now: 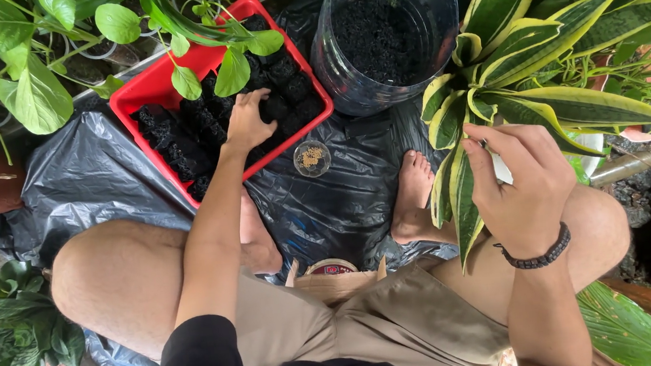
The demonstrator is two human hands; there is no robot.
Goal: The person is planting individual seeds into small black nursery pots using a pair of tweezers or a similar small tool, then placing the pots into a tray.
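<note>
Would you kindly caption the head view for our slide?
Left hand reaches into red tray of black soil bags; right hand touches a striped-leaf plant.

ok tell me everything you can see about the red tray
The red tray is a shallow rectangular bin, plastic by its look, with a raised rim. It lies at an angle on black plastic sheet spread on the ground, in front of the person's left knee. It is packed with small black bags of dark soil. Green leaves hang over its far side and hide part of the rim. The left hand rests on the bags near the middle. A small round dish sits just outside its near corner.
</note>
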